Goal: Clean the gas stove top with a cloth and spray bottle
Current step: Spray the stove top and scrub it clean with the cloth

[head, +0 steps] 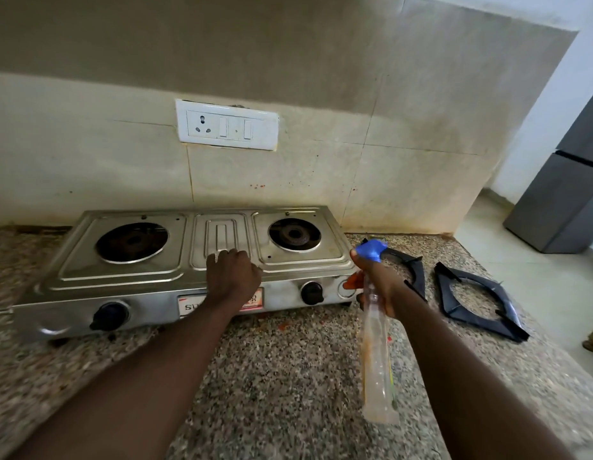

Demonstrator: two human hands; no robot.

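Observation:
A steel two-burner gas stove (122,273) stands on the granite counter against the wall, with both burners bare. My left hand (232,277) rests on the middle front of the stove top with its fingers curled under; no cloth shows in it. My right hand (379,280) grips the neck of a clear spray bottle (378,356) just off the stove's right front corner. The bottle has a blue head (371,250) and an orange trigger, and the head is turned toward the stove.
Two black pan supports (474,303) lie on the counter (288,370) right of the stove, one partly behind my right hand. A switch and socket plate (227,125) is on the wall above. A grey fridge (567,194) stands far right, past the counter's end.

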